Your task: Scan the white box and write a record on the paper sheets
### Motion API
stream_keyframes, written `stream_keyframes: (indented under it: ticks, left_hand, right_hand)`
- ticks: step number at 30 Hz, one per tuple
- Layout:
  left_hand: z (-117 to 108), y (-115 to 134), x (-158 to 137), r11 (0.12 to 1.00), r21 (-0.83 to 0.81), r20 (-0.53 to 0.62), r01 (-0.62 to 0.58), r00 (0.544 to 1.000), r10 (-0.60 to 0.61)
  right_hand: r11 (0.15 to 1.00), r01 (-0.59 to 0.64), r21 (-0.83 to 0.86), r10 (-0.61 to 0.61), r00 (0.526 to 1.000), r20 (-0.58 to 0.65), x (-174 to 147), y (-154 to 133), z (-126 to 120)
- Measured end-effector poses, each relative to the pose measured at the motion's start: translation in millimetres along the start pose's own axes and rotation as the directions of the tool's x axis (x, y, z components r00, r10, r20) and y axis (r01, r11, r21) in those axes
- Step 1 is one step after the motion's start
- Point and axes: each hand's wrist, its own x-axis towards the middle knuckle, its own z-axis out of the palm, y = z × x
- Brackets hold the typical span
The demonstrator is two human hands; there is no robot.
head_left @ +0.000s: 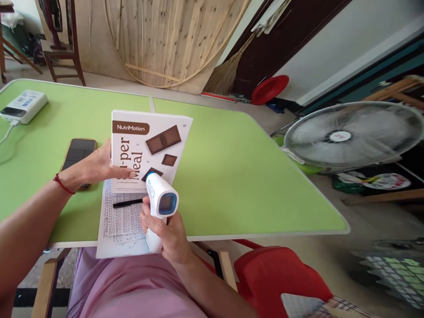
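Observation:
My left hand (106,165) is closed on the lower left side of a white NutriMotion box (165,137), its thumb across the front. Brown chocolate pieces are printed on the box, which stands upright above the table. In my right hand (168,234) is a white infrared thermometer (158,190), gripped by its handle, its blue-rimmed screen facing me and its front end close to the box. Below the box lie handwritten sheets of paper (121,221), with a black pen (127,203) on top. A smartphone (79,152) lies beside my left wrist, partly covered by it.
The green table (232,176) spreads out ahead and to the right. A white power bank (24,106) with a cable rests at the far left. Beyond the right edge stands a fan (351,132). A red chair (278,274) is at the lower right.

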Motion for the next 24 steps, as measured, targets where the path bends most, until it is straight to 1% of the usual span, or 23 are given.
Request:
stream_keyframes:
  ticks: [5, 8, 10, 17, 20, 24]
  left_hand:
    - [-0.3, -1.9, -0.7, 0.999, -0.038, 0.034, -0.002, 0.999, 0.003]
    - [-1.2, -3.0, -0.6, 0.999, 0.009, 0.02, -0.031, 0.999, 0.031]
    - [-1.7, -3.8, -0.5, 0.998, 0.036, 0.014, -0.05, 0.999, 0.05]
    - [-1.1, -5.7, -0.3, 1.0, 0.009, 0.014, -0.029, 0.999, 0.029]
    - [-0.5, -4.5, 0.0, 1.0, -0.006, 0.014, -0.016, 1.0, 0.016]
    - [0.4, -1.8, 0.4, 1.0, -0.009, 0.007, -0.024, 1.0, 0.024]
  right_hand:
    - [0.998, -0.02, -0.061, 0.018, 0.999, -0.036, -0.2, -2.5, 3.8]
    - [0.996, -0.034, -0.081, 0.028, 0.997, -0.075, 0.7, -1.5, 5.3]
    - [0.996, -0.023, -0.085, 0.015, 0.996, -0.086, 1.4, 0.3, 4.9]
    - [0.993, -0.011, -0.118, 0.001, 0.996, -0.086, 2.9, 5.8, 2.3]
    - [0.994, 0.004, -0.105, -0.012, 0.997, -0.07, 3.6, 5.2, 4.5]
    - [0.995, -0.011, -0.099, 0.002, 0.996, -0.088, 3.7, 1.6, 9.9]
